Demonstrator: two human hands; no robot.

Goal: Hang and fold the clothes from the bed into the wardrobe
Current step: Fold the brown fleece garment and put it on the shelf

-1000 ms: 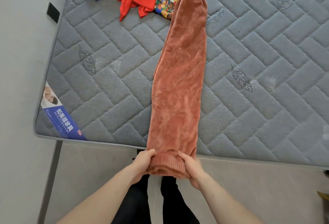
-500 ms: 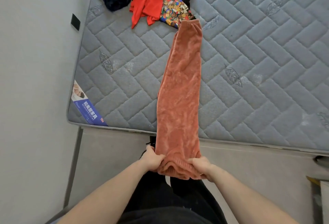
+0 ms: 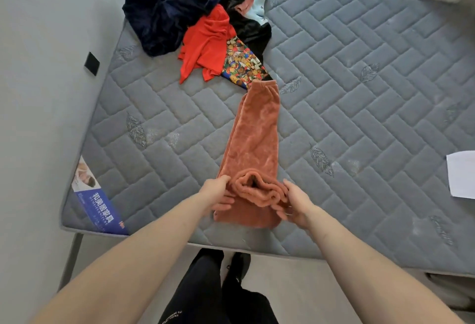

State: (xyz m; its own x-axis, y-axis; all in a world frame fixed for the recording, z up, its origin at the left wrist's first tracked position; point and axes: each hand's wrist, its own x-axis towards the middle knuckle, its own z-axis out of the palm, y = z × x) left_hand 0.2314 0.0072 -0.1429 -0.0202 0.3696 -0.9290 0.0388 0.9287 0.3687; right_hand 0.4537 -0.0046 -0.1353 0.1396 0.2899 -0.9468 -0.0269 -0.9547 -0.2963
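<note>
Both hands, left hand (image 3: 218, 192) and right hand (image 3: 295, 204), are gripping the rust trousers (image 3: 253, 143) at the cuff; fingertips are hiding beneath the fold.

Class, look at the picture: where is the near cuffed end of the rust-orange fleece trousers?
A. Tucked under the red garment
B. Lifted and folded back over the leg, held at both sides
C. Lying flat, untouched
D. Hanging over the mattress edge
B: the cuffed end of the rust-orange trousers is doubled back over the leg, with the left hand and right hand each holding a side.
</note>
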